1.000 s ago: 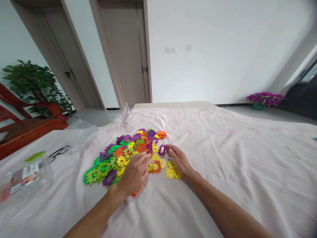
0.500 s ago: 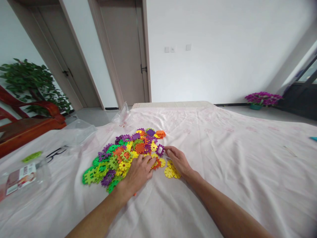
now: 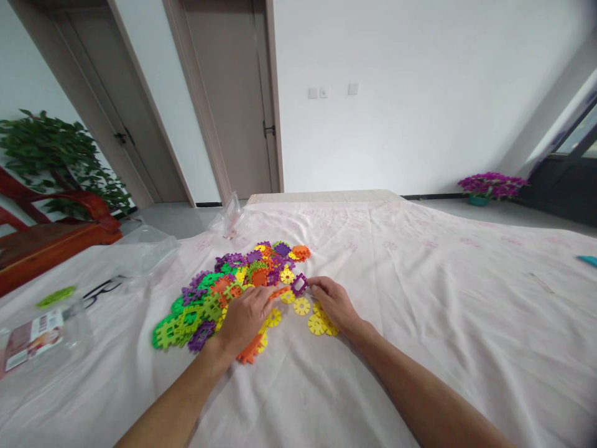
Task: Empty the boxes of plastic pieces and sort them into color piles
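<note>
A heap of flat interlocking plastic pieces (image 3: 224,286), green, purple, orange and yellow, lies on a pale pink sheet (image 3: 420,298). My left hand (image 3: 243,318) rests on the heap's near edge, fingers curled, pinching an orange piece (image 3: 278,292) at its fingertips. Another orange piece (image 3: 249,352) lies just under its wrist. My right hand (image 3: 334,303) sits to the right of the heap, fingertips closed on a tilted purple square piece (image 3: 299,284). Yellow round pieces (image 3: 301,305) lie between the hands, and more yellow pieces (image 3: 319,325) lie under my right palm.
Clear plastic bags (image 3: 147,247) and a labelled clear box (image 3: 32,333) lie left of the heap, with black glasses (image 3: 105,287) and a lone green piece (image 3: 56,296). A red wooden chair (image 3: 51,239) stands at the left edge. A teal object (image 3: 587,260) lies far right.
My left hand drew back toward me and left, uncovering yellow pieces and an orange one by its wrist. My right hand stayed by the purple square, which shifted slightly left.
</note>
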`<act>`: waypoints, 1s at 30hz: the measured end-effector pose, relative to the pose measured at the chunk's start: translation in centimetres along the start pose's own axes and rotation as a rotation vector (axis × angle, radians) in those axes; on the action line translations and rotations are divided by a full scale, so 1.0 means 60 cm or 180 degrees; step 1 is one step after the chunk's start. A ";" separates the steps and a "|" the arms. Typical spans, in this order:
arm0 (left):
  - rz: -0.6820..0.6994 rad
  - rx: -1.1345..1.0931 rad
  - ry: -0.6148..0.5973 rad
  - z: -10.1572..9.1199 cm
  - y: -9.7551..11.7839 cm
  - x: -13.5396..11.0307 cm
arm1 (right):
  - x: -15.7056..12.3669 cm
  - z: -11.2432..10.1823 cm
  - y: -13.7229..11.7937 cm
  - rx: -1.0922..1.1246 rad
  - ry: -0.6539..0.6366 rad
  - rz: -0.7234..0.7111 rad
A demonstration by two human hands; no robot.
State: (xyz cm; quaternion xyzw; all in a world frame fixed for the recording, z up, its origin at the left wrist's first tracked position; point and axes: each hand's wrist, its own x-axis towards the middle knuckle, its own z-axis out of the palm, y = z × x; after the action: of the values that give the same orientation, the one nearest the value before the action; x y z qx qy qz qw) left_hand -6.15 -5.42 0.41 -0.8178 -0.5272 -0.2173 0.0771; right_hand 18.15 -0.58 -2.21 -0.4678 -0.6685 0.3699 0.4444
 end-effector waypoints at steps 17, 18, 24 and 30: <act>0.0736 -0.0793 -0.0656 -0.038 0.091 0.009 | -0.001 -0.018 -0.018 0.0507 0.0288 -0.0261; 0.0803 -0.0792 -0.0861 -0.033 0.108 0.008 | -0.001 -0.019 -0.018 0.0561 0.0262 -0.0280; 0.0760 -0.0402 -0.1128 0.012 0.166 0.030 | -0.005 -0.009 -0.016 0.0959 0.0375 -0.0308; 0.0734 -0.0028 -0.0738 0.041 0.153 0.056 | -0.003 -0.012 -0.009 0.0955 0.0451 -0.0306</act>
State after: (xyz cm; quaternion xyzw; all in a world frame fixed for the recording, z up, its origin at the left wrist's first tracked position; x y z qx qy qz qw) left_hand 3.95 -5.73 0.63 -0.8929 -0.4343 -0.1135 0.0365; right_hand 18.70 -0.88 -1.54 -0.3885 -0.5944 0.4100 0.5724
